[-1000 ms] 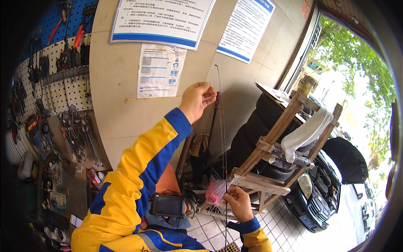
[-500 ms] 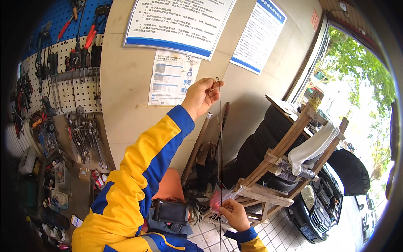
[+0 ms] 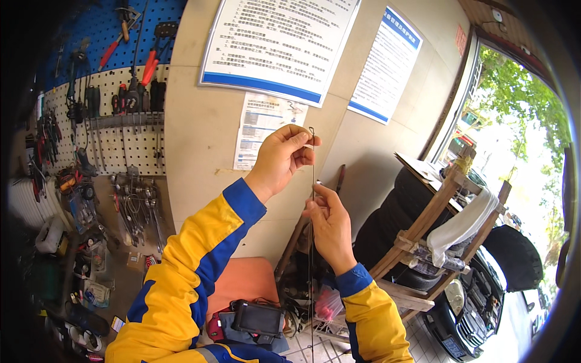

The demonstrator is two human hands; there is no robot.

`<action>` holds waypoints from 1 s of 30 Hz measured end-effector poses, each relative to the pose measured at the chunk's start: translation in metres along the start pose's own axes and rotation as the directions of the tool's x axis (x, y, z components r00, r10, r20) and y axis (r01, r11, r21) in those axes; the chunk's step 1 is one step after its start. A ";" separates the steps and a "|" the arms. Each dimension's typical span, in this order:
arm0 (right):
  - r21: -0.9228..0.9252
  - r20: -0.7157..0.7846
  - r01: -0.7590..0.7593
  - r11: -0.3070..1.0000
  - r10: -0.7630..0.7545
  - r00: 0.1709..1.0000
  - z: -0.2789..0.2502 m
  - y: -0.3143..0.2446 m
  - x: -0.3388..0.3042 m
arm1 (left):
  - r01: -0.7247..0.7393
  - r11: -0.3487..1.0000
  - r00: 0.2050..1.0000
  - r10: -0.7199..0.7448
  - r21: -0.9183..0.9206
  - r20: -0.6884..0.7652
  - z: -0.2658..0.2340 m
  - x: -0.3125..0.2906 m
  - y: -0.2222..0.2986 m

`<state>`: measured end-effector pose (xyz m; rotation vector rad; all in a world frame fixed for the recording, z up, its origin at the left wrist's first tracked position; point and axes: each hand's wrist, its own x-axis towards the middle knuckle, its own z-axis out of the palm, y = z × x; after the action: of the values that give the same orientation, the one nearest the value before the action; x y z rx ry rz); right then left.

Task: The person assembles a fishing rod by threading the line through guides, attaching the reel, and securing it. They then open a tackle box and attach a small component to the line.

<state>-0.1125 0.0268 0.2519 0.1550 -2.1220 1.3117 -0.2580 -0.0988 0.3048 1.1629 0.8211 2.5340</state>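
A thin dark wire or cord (image 3: 312,272) hangs straight down in front of me, with a small loop at its upper end; its lower end runs out of the picture. Just below the loop, my left hand (image 3: 283,158) pinches it between thumb and fingertips, raised in front of the wall. My right hand (image 3: 331,227) is a little lower, its thumb and fingers closed on the same wire. Whether the strand is metal or cord is too fine to tell.
A pegboard (image 3: 103,136) with pliers and screwdrivers hangs at left, above hanging wrenches (image 3: 140,212). Stacked tires (image 3: 387,224) and a wooden rack (image 3: 433,224) stand at right, before a car with its hood raised (image 3: 469,314). An orange chair back (image 3: 245,281) and a dark-screened device (image 3: 259,317) lie below.
My right hand has risen along the wire from beside the rack's foot to just below my left hand. The left hand keeps its pinch near the loop. The whole view has shifted slightly.
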 end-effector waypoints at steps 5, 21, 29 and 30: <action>0.175 0.068 -0.079 0.981 0.068 0.995 0.028 -0.012 0.003 | -0.096 0.974 0.995 0.101 0.206 -0.016 -0.006 -0.015 0.032; 0.251 0.178 -0.104 0.962 0.060 0.982 0.041 -0.022 -0.002 | 0.023 0.968 0.993 0.008 0.252 -0.121 -0.021 -0.036 0.061; 0.083 0.132 -0.027 0.996 0.015 0.991 0.036 -0.031 -0.004 | 0.196 0.975 0.981 -0.194 0.101 -0.027 -0.026 -0.034 0.069; 0.070 0.127 -0.017 0.997 0.008 0.992 0.035 -0.032 -0.005 | 0.216 0.972 0.976 -0.217 0.088 -0.002 -0.029 -0.034 0.070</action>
<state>-0.1117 -0.0194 0.2628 0.2617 -2.1854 1.4195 -0.2558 -0.1813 0.3086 1.0443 1.0076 2.3360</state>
